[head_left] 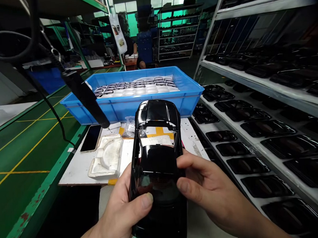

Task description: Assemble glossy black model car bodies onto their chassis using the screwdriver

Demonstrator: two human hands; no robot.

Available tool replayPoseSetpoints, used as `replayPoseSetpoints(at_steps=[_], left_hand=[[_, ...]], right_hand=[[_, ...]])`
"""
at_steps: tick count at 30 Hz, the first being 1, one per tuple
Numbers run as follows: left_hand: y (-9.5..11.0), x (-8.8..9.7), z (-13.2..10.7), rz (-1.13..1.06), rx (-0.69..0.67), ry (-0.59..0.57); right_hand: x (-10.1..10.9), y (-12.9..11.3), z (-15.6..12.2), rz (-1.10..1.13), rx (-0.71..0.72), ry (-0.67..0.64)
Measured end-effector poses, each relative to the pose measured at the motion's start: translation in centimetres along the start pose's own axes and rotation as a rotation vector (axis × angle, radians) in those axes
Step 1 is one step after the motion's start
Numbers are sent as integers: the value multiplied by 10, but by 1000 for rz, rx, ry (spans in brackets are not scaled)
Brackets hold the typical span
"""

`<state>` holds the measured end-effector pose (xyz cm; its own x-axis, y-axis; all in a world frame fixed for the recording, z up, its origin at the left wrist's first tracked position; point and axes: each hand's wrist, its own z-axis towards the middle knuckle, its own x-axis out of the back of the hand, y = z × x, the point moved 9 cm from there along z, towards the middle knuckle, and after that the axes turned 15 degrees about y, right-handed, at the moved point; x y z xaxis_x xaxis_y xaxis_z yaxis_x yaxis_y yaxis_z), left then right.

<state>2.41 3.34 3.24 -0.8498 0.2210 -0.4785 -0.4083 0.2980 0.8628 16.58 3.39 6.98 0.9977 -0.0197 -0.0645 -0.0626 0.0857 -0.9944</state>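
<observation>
A glossy black model car body [161, 161] is held upright-side out in front of me, its front end pointing away. My left hand [123, 202] grips its left side, with the thumb lying over the rear part. On the other side, my right hand [207, 187] has its index finger and thumb at the edge of the roof; its other fingers are curled and partly hidden. Through the windscreen opening the white board [76, 169] below shows. A white foam block [106, 157] with a hollow lies to the left of the car body.
An electric screwdriver [85, 98] hangs at the left above a phone [90, 138]. A plastic bag [129, 127] lies near the blue bin [131, 106], which holds several small dark-framed parts. Racks of black shells [243, 148] line the right; a green bench [29, 140] runs along the left.
</observation>
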Motion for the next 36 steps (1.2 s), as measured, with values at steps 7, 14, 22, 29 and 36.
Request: replayPoseSetpoints(at_steps=[7,14,22,29,36], left_hand=[[3,-7,-3,1,-32,-14],[3,-7,-1,-70,-34,37],[0,-1,0,-143,1,70],[-4,4,4,-206,-10,63],[-6,11,6,-188,-29,122]], right_hand=[[-4,5,-1,50,-58,72],[-3,19,4,66,-83,25],[-1,22,8,-44,-36,-7],[2,-59,-24,-796,989,341],[-51,-71,-53,-1151,1344,-137]])
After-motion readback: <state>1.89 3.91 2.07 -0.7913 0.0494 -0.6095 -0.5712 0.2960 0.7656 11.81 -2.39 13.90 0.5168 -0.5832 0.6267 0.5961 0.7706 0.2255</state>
